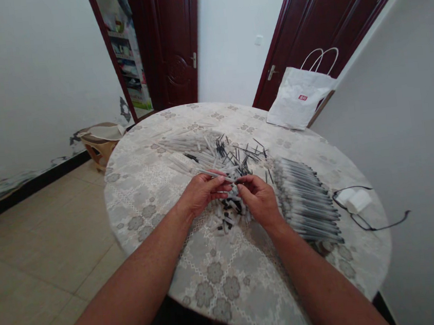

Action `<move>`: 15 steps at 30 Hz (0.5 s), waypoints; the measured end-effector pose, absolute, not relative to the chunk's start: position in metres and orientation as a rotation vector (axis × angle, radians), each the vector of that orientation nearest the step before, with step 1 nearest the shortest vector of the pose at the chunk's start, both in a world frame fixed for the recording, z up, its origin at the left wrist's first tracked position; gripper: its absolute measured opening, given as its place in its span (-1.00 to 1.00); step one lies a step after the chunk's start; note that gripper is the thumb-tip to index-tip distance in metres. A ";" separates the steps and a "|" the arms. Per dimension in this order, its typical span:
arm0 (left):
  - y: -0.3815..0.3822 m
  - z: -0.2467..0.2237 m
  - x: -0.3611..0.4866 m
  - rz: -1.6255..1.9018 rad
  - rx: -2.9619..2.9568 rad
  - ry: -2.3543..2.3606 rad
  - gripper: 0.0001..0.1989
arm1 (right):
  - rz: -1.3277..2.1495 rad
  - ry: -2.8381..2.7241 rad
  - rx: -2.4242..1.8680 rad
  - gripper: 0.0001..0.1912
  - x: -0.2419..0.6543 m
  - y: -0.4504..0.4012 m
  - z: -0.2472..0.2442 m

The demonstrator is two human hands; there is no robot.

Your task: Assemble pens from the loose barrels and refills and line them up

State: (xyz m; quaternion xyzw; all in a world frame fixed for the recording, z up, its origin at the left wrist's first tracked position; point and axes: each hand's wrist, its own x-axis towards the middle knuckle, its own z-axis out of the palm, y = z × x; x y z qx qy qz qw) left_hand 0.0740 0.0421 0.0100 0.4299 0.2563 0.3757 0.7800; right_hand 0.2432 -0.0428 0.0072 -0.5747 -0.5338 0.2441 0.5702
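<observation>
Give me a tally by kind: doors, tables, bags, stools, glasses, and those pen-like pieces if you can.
Dark red doors: 2
Round table: 1
White bag: 1
Stool: 1
Eyeglasses: 1
Total: 6
The pen-like pieces overlap too much to count, so they're left out.

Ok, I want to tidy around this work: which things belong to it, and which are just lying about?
Seemingly part of the job:
pale tubes
thin dark rods
small loose pieces
row of slim sticks

Apparently just lying about:
glasses
white wad
white bag
</observation>
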 end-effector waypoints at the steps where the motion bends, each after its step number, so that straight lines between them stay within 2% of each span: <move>1: 0.042 0.010 0.074 0.812 0.937 0.557 -0.67 | 0.548 -1.264 -1.354 -0.77 0.243 -0.043 0.007; 7: 0.043 0.009 0.074 0.810 0.955 0.569 -0.66 | 0.412 -1.346 -1.400 -0.78 0.242 -0.045 0.005; 12: 0.042 0.009 0.074 0.815 0.963 0.564 -0.69 | 0.392 -1.380 -1.503 -0.71 0.243 -0.048 0.009; 15: 0.042 0.009 0.075 0.807 0.979 0.569 -0.69 | 0.409 -1.427 -1.544 -0.61 0.244 -0.049 0.011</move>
